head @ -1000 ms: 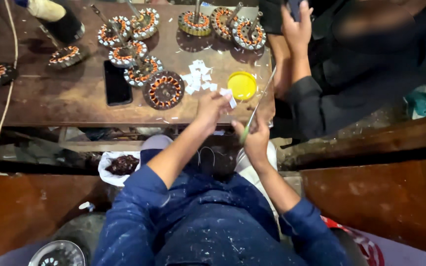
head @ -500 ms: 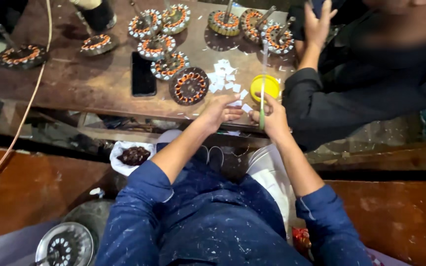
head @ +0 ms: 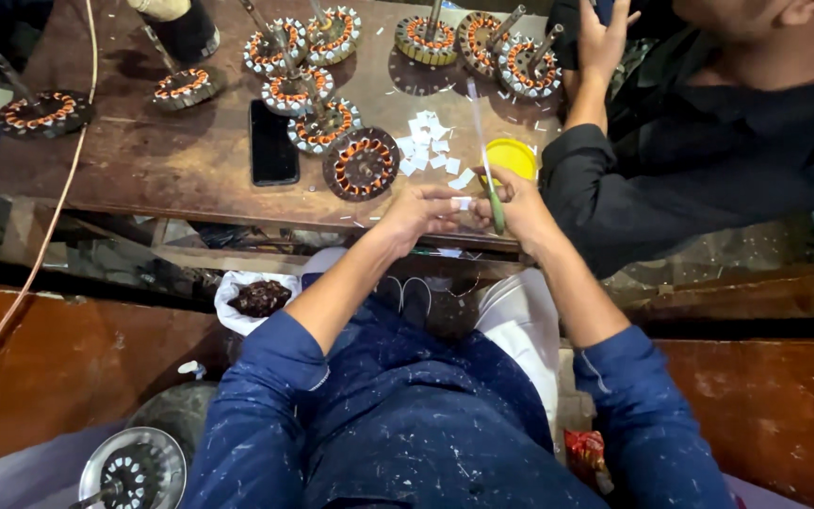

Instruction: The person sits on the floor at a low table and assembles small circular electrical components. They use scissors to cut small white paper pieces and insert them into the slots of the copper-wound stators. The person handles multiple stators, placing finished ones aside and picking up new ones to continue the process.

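My left hand [head: 423,213] pinches a small white paper piece [head: 463,203] at the near edge of the brown workbench [head: 171,160]. My right hand [head: 523,205] is closed around a green-handled tool [head: 490,188] whose thin shaft points away from me. The two hands meet at the fingertips. Just beyond them lie a dark motor stator with copper windings [head: 361,162], a scatter of white paper pieces [head: 431,146] and a yellow lid [head: 511,156].
Several more wound stators [head: 299,57] and a black phone [head: 273,141] lie on the bench. A person in dark sleeves [head: 671,179] sits at the right, one hand [head: 603,38] raised. A white bag of dark scraps [head: 254,300] and a round metal housing [head: 134,468] sit below.
The view shifted so the bench and both hands now sit further right and lower. My hands stay joined at the bench edge, still holding the paper piece and tool.
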